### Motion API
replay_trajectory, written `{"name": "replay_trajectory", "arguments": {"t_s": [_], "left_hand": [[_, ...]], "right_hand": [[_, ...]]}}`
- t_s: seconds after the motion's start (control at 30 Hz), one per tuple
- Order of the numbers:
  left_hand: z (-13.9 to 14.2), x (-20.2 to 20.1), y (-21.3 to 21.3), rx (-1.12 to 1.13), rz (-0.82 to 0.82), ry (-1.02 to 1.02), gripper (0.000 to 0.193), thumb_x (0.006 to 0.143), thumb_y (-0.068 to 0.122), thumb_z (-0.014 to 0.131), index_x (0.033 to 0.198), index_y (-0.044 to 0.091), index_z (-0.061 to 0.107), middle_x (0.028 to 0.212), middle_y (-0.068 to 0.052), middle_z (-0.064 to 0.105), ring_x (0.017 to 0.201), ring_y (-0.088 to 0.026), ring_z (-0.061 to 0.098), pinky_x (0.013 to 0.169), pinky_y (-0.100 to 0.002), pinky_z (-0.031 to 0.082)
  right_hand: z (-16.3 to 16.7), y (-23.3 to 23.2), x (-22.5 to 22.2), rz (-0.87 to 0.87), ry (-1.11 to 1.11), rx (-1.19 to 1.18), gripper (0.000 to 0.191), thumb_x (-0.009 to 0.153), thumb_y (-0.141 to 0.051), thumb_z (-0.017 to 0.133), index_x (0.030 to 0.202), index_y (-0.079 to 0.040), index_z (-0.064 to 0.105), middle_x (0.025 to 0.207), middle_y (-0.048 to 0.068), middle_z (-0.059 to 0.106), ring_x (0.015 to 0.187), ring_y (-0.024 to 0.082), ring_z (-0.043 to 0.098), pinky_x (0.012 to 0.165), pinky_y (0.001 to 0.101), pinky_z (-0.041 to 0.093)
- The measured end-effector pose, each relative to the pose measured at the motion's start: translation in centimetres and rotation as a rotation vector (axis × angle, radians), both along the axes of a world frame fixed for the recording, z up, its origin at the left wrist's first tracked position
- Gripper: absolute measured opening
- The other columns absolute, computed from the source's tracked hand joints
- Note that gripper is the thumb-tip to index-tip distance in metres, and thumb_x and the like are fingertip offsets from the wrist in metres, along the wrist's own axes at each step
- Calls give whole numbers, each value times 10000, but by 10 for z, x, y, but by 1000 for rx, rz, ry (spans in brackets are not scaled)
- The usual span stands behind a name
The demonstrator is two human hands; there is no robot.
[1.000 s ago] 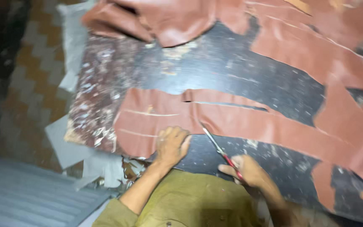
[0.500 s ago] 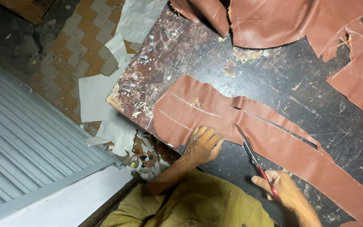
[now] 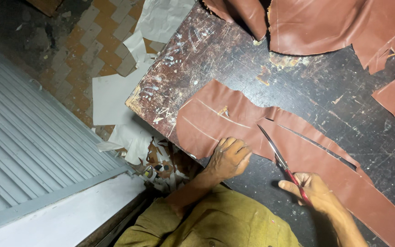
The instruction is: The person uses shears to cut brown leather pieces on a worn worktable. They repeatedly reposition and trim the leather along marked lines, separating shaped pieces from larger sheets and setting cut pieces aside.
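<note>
A long piece of brown leather (image 3: 234, 119) lies on a dark, scratched table (image 3: 216, 59), with pale marked lines on it and a cut running along its length. My left hand (image 3: 229, 156) presses flat on the leather's near edge, fingers curled. My right hand (image 3: 309, 187) grips red-handled scissors (image 3: 280, 158), whose blades point up-left into the leather at the start of the cut strip.
More brown leather sheets (image 3: 325, 23) lie piled at the table's far side and right edge. White paper scraps (image 3: 120, 91) and offcuts litter the tiled floor left of the table. A grey corrugated panel (image 3: 28, 132) fills the lower left.
The view has swung and moved closer, with the table corner now in the middle. My left hand stays pressed on the leather and the scissors have kept their place at the cut.
</note>
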State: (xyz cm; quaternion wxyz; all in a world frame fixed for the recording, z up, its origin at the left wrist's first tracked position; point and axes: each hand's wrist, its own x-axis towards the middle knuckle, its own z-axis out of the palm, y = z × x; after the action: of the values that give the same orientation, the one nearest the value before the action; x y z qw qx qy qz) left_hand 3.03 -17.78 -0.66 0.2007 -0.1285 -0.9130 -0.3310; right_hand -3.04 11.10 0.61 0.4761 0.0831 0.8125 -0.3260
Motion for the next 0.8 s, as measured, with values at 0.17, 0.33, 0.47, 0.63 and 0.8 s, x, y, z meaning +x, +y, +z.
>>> {"name": "replay_trajectory", "arguments": {"t_s": [0.17, 0.33, 0.47, 0.63, 0.8], "left_hand": [[0, 2, -5, -12, -9, -22, 187, 819, 116, 737, 994, 99, 672, 950, -55, 587, 917, -251, 575, 815, -404, 437], [0, 2, -5, -7, -10, -10, 178, 814, 114, 734, 980, 103, 669, 945, -50, 583, 914, -249, 569, 822, -403, 434], [0, 3, -5, -13, -16, -31, 163, 824, 108, 726, 977, 99, 668, 945, -50, 585, 908, -246, 570, 814, -399, 429], [2, 4, -4, 15, -2, -69, 152, 892, 113, 686, 1033, 85, 635, 982, -74, 589, 925, -268, 579, 821, -423, 438], [9, -8, -11, 231, 89, -125, 132, 990, 112, 598, 1100, 67, 541, 1035, -152, 626, 956, -356, 626, 828, -480, 501]], "right_hand": [[8, -6, -7, 60, 37, 70, 418, 729, -398, 883, 635, -43, 682, 527, 26, 554, 471, 139, 470, 466, 343, 400], [15, -14, -15, 99, 69, 92, 450, 752, -434, 874, 639, -44, 680, 532, 14, 515, 491, 134, 440, 481, 338, 336], [16, -18, -22, 169, 73, 120, 474, 760, -460, 871, 637, -43, 683, 530, 22, 492, 492, 146, 441, 493, 346, 339], [15, -18, -21, 199, 110, 117, 502, 733, -466, 889, 628, -34, 657, 514, 40, 510, 478, 151, 470, 484, 348, 373], [12, -19, 20, -61, 17, -43, 437, 791, -425, 823, 646, -54, 643, 523, 32, 543, 464, 141, 479, 463, 328, 378]]}}
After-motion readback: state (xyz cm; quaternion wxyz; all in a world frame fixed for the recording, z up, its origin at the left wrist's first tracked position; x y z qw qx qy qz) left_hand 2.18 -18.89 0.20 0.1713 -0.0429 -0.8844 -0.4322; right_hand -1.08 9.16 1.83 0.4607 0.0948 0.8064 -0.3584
